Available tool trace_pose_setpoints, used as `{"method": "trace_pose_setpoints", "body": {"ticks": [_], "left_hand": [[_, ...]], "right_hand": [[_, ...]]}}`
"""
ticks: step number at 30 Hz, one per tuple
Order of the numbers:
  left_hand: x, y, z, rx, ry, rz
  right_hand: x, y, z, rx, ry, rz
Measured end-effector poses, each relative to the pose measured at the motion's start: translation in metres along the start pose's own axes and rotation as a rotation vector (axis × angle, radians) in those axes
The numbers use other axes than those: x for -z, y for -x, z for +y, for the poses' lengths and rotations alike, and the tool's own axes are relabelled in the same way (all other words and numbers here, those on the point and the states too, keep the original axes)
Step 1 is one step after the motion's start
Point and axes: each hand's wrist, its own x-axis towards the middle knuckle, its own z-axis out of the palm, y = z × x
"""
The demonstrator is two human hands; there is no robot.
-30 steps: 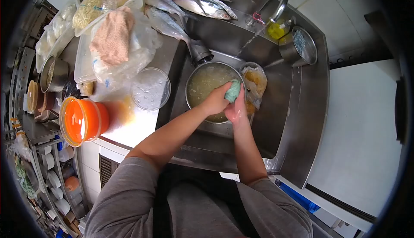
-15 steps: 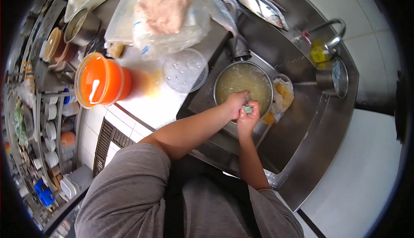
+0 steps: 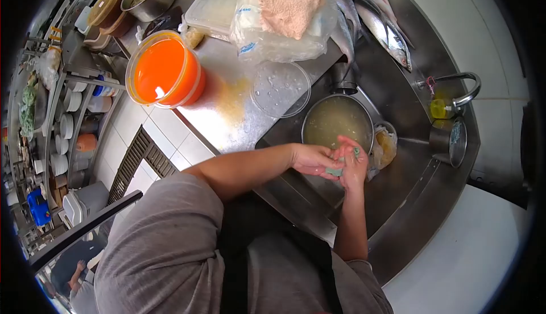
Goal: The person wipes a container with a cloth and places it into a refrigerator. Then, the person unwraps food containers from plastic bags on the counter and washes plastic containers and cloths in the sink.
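Note:
Both my hands are together over the near rim of a round metal pot point(image 3: 338, 122) of cloudy water in the sink. Between them is a green cloth point(image 3: 335, 171), bunched small and partly covered by the fingers. My left hand point(image 3: 314, 159) comes in from the left with its fingers round one side of the cloth. My right hand point(image 3: 355, 166) holds the other side, its fingers curled upward. Right beside the pot lies a plastic bag point(image 3: 384, 148) with yellowish contents.
An orange tub point(image 3: 165, 71), a clear round lid point(image 3: 280, 89) and a pink cloth point(image 3: 288, 2) on plastic bags are on the counter. Fish point(image 3: 387, 32) lie behind the sink. A faucet point(image 3: 469, 89) and a metal pot point(image 3: 449, 142) are at the right.
The view has swung, so the sink and counter sit differently in it. My hands have come back from over the water to the pot's near edge, and the green cloth is more tightly bunched.

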Motion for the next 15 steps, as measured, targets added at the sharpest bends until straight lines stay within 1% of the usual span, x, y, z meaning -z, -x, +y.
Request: {"method": "trace_pose_setpoints", "body": {"ticks": [1,2,3,5,6,8,9,11,12,14,15], "left_hand": [[0.002,0.002,0.003,0.12,-0.136,-0.074],[0.0,0.002,0.002,0.155,-0.115,-0.022],[0.006,0.0,-0.003,0.148,-0.112,-0.02],[0.022,-0.012,-0.019,0.387,-0.248,0.074],[0.019,-0.014,-0.021,0.382,-0.244,0.076],[0.012,-0.016,-0.026,0.521,-0.506,0.385],[0.013,-0.018,-0.029,0.517,-0.503,0.388],[0.018,-0.021,-0.037,0.476,-0.694,0.471],[0.027,-0.023,-0.047,0.473,-0.691,0.471],[0.045,-0.028,-0.066,0.131,-1.223,0.509],[0.042,-0.028,-0.062,0.125,-1.224,0.51]], "right_hand": [[0.005,0.001,0.006,-0.023,-0.001,-0.144],[0.007,0.001,0.011,-0.007,0.114,-0.172],[0.009,0.001,0.016,-0.01,0.116,-0.178],[0.014,0.004,0.027,-0.204,0.031,-0.111],[0.016,0.004,0.035,-0.207,0.034,-0.116],[0.018,0.002,0.048,-0.28,0.107,0.007],[0.017,-0.001,0.05,-0.281,0.109,0.002],[0.013,-0.005,0.054,-0.35,0.068,0.148],[0.012,-0.006,0.057,-0.351,0.071,0.146],[0.014,-0.008,0.065,-0.394,0.139,0.149],[0.014,-0.01,0.069,-0.391,0.143,0.147]]}}
